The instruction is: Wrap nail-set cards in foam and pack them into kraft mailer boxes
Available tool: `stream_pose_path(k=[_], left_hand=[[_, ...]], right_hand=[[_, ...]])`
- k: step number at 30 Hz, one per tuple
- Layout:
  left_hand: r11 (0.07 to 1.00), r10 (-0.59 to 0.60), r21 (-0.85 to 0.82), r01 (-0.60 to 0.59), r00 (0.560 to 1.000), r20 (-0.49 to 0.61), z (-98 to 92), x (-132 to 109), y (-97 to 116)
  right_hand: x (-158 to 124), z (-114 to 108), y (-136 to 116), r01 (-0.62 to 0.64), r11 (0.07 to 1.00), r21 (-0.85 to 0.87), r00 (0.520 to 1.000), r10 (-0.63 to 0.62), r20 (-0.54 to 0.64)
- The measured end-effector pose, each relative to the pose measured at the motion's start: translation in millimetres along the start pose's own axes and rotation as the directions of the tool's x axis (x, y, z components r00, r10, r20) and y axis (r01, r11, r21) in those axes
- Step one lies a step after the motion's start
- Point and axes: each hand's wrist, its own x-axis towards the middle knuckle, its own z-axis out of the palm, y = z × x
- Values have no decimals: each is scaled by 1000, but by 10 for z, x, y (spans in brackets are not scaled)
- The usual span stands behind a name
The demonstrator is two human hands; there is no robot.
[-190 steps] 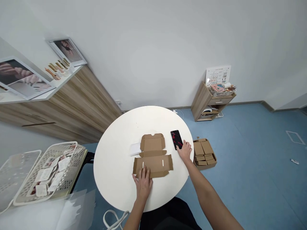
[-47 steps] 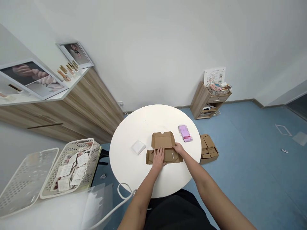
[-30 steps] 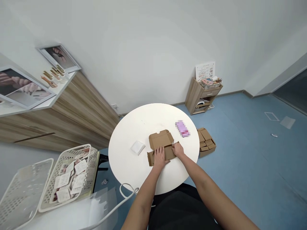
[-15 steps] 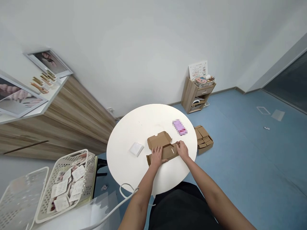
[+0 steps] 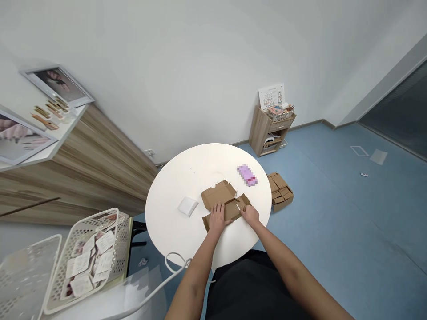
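The flat cardboard box (image 5: pixel 219 194) lies on the round white counter (image 5: pixel 167 231), right of its middle and nearer the edge by the person than the far edge, set at a slant. Its lid panel leans open toward the far edge, while the slotted base panel lies nearer the person. The left hand (image 5: pixel 217 218) rests on the base toward its left end, fingers spread and palm down, so that grip is loose and only presses. The right hand (image 5: pixel 250 215) is at the base's right end with its fingers curled by the border; whether that grip pinches the cardboard or merely pushes on it, I cannot tell. The step in hand looks like creasing the flaps and walls along their fold lines. The next move probably calls for the left hand to keep the base steady and the right to bring the end flap upright. Left of the box, toward the counter's left edge, sits a white packet (image 5: pixel 188 206); a blurred purple rectangle (image 5: pixel 247 175) lies near the right edge. On the floor just past that edge stands a carton (image 5: pixel 282 204) of brown cardboard pieces.
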Motion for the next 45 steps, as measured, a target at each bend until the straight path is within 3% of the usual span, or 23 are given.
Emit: stream_pose_path(k=[5, 10, 16, 24, 26, 28, 30, 31, 34, 37, 39, 45], left_hand=[[1000, -4, -11, 4, 1000, 5, 14, -12, 4], [997, 48, -66, -41, 993, 107, -53, -13, -83], [998, 31, -63, -22, 988, 154, -154, -26, -74], [998, -13, -51, 23, 983, 185, -209, -22, 22], [999, -22, -39, 30, 982, 189, -219, -25, 40], [999, -24, -29, 29, 983, 182, -224, -30, 51], [999, -22, -26, 27, 985, 171, -221, -34, 53], [999, -20, -28, 25, 986, 166, -216, -35, 51], [999, -21, -39, 28, 986, 166, -197, -30, 38], [998, -29, -57, 39, 983, 180, -177, -22, 27], [997, -34, -61, 46, 982, 184, -167, -17, 25], [995, -39, -83, 54, 983, 177, -155, -7, 26]], right_hand=[[57, 6, -39, 67, 991, -115, 998, -65, 26], [64, 2, -21, 107, 983, -148, 994, -101, 52], [93, -15, -20, 223, 968, -119, 969, -234, -82], [140, -22, -31, 372, 910, -181, 928, -367, 64], [144, -37, 20, 388, 912, -133, 921, -389, 23], [171, -70, 101, 356, 933, -53, 926, -360, -117], [223, -115, 198, 243, 967, 72, 938, -216, -271], [255, -138, 244, 164, 974, 155, 949, -113, -293], [345, -182, 348, -36, 935, 354, 987, 89, -135], [377, -168, 364, -94, 891, 444, 996, 83, 44], [361, -135, 328, -62, 884, 464, 995, 22, 93], [264, -27, 144, 163, 933, 322, 977, -198, 81]])
